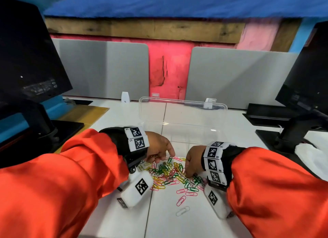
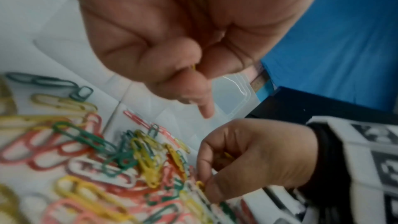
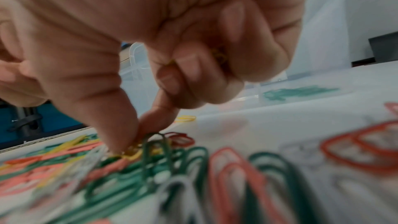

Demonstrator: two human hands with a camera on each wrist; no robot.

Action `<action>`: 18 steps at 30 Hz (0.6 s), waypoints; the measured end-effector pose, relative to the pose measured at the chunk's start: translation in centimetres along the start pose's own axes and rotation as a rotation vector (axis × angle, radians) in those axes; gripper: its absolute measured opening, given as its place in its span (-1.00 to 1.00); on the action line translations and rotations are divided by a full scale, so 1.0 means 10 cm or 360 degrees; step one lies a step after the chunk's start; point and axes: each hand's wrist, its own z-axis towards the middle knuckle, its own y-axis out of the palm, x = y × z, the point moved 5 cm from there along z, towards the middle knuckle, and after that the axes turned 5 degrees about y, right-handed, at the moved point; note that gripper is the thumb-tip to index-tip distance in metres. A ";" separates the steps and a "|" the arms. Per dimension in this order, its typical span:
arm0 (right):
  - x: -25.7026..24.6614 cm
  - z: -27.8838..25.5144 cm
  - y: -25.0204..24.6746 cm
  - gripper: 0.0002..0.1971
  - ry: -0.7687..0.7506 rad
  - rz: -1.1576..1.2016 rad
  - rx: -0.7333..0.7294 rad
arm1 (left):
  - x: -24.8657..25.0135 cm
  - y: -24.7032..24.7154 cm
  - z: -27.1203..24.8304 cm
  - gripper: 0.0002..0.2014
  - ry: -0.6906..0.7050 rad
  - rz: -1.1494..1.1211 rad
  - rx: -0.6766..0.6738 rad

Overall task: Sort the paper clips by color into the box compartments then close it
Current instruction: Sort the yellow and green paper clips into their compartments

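A mixed pile of green, yellow, pink and white paper clips (image 1: 170,173) lies on the white table in front of a clear plastic box (image 1: 179,142), whose lid (image 1: 182,113) stands open. My left hand (image 1: 165,156) hovers over the pile's far left side, index finger pointing down. Its other fingers curl round yellow clips (image 2: 193,67) in the palm. My right hand (image 1: 189,173) is down in the pile's right side. Thumb and index finger pinch a yellow clip (image 3: 133,153), and the curled fingers hold more yellow clips (image 3: 217,55). Green clips (image 3: 297,92) lie in one box compartment.
Dark monitors on stands flank the work area at left (image 1: 26,60) and right (image 1: 305,74). Grey partition panels (image 1: 103,69) stand behind the box. A few pink clips and a white clip (image 1: 182,211) lie apart from the pile, nearer the front.
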 end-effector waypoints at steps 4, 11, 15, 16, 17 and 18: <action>0.02 0.01 0.01 -0.58 0.0019 -0.0005 0.0008 | 0.05 0.03 -0.12 -0.66 0.0142 0.0637 -0.0129; 0.06 -0.03 -0.08 -0.81 0.0074 0.0234 -0.0143 | -0.05 0.03 -0.14 -0.92 0.0239 0.0991 -0.0230; 0.10 -0.03 -0.13 -0.78 0.0125 0.0651 -0.0187 | -0.07 0.01 -0.07 -0.87 0.0230 0.0964 -0.0292; 0.12 -0.02 -0.13 -0.75 0.0122 0.0719 -0.0207 | -0.07 0.00 -0.06 -0.91 0.0248 0.0973 -0.0272; 0.12 -0.01 -0.13 -0.74 0.0102 0.0773 -0.0228 | -0.08 -0.01 -0.05 -0.90 0.0265 0.0978 -0.0234; 0.13 0.01 -0.12 -0.76 0.0089 0.0837 -0.0246 | -0.07 -0.02 -0.05 -0.88 0.0289 0.0998 -0.0175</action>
